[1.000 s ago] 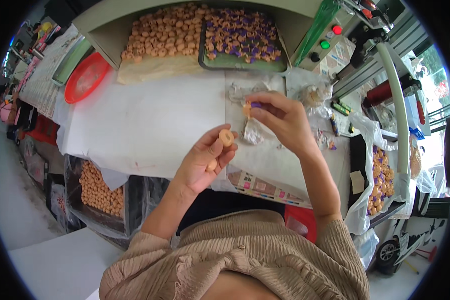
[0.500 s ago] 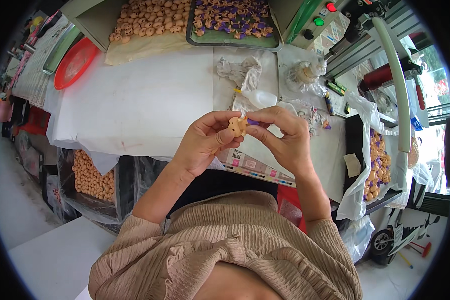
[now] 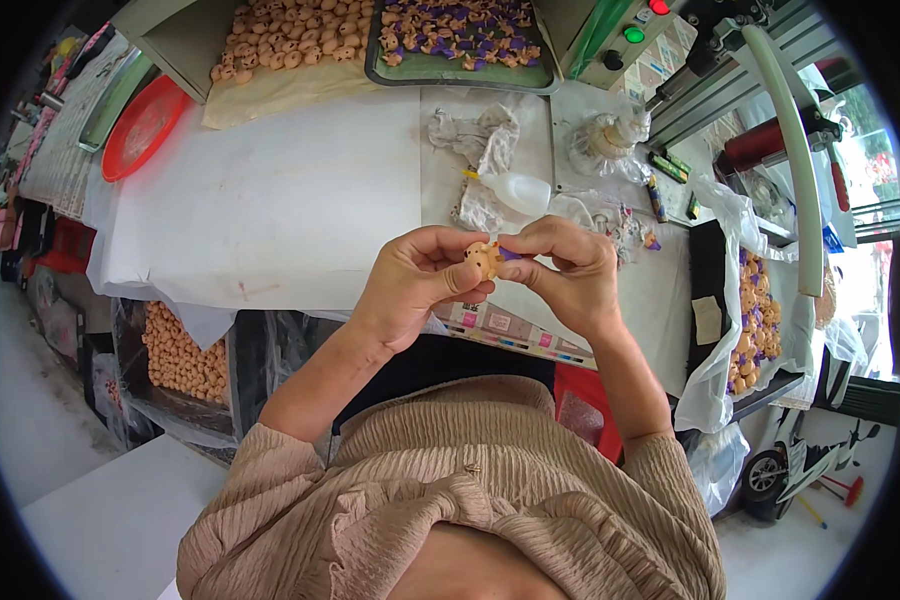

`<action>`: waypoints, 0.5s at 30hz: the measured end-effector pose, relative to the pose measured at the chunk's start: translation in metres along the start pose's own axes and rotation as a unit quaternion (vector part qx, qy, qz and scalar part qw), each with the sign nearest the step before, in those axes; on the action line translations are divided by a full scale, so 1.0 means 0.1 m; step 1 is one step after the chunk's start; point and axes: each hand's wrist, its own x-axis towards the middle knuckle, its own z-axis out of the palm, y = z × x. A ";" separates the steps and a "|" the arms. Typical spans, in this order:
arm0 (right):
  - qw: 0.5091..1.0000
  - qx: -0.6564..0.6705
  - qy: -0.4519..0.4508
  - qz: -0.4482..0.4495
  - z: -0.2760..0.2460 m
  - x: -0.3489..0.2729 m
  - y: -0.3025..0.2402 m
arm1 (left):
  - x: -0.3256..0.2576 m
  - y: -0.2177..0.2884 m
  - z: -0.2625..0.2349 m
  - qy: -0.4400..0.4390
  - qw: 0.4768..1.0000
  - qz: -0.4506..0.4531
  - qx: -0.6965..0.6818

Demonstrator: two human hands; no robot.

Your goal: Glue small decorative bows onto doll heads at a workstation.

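Note:
Above the table's near edge, my left hand (image 3: pixel 420 278) pinches the peach-coloured head of a small doll (image 3: pixel 482 261) between thumb and fingers. My right hand (image 3: pixel 568 275) grips the doll's purple-clad body (image 3: pixel 509 254) by thumb and forefinger. Head and body touch; the fingers hide how they join. Beyond the hands, a translucent squeeze bottle (image 3: pixel 518 192) with a yellow tip lies beside a crumpled grey-white rag (image 3: pixel 482 140).
Doll heads (image 3: pixel 295 38) fill a spot at the back, next to a dark tray (image 3: pixel 457 85) of purple bodies. Finished-looking dolls (image 3: pixel 755 320) lie in a lined box at right. A crate of heads (image 3: pixel 182 355) stands lower left. A red basin (image 3: pixel 145 130) and a press (image 3: pixel 760 150) flank the table.
Both hands keep hold of the doll, which has shifted slightly right and down. The head's face has turned a little. The whole view has moved slightly.

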 end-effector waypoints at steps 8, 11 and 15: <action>0.977 -0.173 0.081 -0.094 -0.34 0.15 -0.25 | 0.10 0.09 0.06 -0.037 0.992 -0.084 -0.089; 0.832 -0.370 0.317 -0.264 -0.95 0.38 -0.49 | 0.08 0.13 0.03 -0.015 0.992 -0.089 -0.085; 0.748 -0.416 0.434 -0.282 -1.46 0.69 -0.95 | 0.10 0.12 0.14 -0.003 0.990 -0.110 -0.085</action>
